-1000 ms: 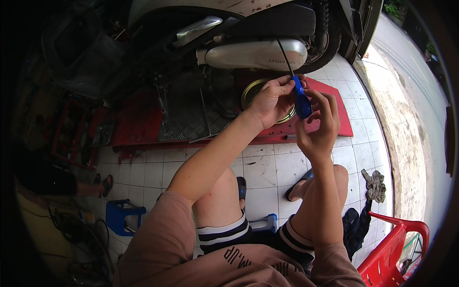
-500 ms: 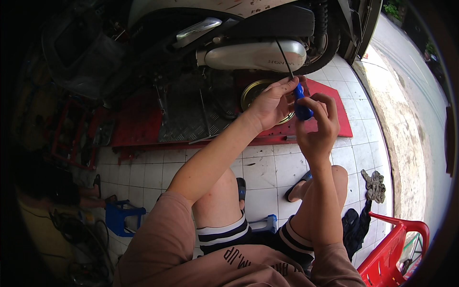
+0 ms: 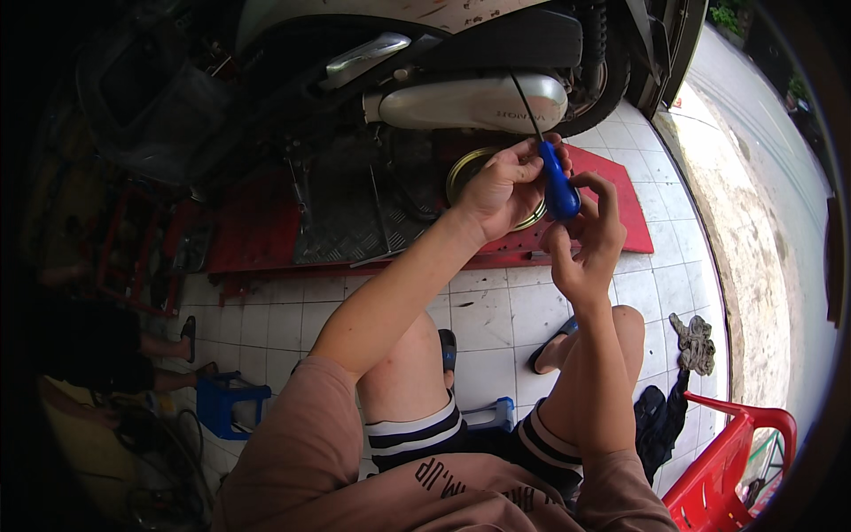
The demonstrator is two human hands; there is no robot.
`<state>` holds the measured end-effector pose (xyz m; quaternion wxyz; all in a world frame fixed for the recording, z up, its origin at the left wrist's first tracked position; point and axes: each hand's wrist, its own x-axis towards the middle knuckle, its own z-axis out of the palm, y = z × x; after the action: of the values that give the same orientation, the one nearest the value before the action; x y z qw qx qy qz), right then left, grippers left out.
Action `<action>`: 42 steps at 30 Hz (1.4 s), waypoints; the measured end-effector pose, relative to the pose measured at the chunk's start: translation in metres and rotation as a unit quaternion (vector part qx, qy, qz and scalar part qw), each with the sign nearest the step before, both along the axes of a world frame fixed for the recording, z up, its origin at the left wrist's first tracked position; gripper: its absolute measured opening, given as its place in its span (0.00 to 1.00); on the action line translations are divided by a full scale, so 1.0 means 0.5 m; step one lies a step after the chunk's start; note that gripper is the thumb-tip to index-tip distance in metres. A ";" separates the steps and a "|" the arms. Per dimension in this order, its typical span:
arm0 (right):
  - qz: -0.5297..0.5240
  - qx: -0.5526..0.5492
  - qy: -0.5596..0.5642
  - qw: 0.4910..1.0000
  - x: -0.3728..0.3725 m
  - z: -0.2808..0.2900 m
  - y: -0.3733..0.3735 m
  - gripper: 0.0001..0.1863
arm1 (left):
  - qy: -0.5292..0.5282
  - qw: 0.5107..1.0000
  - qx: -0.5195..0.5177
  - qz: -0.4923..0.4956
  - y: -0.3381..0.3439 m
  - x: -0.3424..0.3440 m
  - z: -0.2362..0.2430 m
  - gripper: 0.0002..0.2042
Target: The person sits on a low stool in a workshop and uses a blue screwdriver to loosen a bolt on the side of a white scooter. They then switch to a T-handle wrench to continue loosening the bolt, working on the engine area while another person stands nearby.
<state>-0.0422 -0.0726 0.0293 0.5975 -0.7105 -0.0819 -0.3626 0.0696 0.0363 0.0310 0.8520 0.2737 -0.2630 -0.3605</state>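
A screwdriver with a blue handle and a long dark shaft slants up toward the silver engine-side cover of a motor scooter. My left hand is closed around it where the shaft meets the handle, its thumb against the handle's upper end. By the handle's rounded lower end, my right hand has its fingers bent and apart, the thumb off the handle; some fingertips may brush it from behind. The screwdriver's tip lies against the scooter's dark side, too small to make out.
Beneath the scooter is a red stand with a dark tread plate and a round gold-rimmed pan. A blue stool and a person's legs are at left. A red chair and a crumpled rag lie right.
My right hand has loosened from the handle and moved slightly down, its fingers spreading. More of the blue handle shows. My left hand has shifted its thumb a little; the person at left has moved.
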 end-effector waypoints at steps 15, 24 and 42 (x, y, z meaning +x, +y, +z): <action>-0.117 -0.133 -0.092 0.980 0.010 0.016 0.002 0.27 | 0.012 0.997 0.066 0.027 0.002 -0.015 0.015 0.16; -0.118 -0.127 -0.001 0.985 0.006 0.007 0.001 0.17 | 0.058 0.995 0.078 0.027 0.000 -0.004 0.012 0.16; -0.141 -0.153 0.004 0.978 0.015 -0.009 -0.010 0.20 | 0.055 0.986 0.151 0.044 -0.013 -0.005 0.007 0.14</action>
<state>-0.0349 -0.0776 0.0248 0.4246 -0.7997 -0.0328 -0.4233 0.0671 0.0300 0.0347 0.8289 0.3903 -0.1458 -0.3733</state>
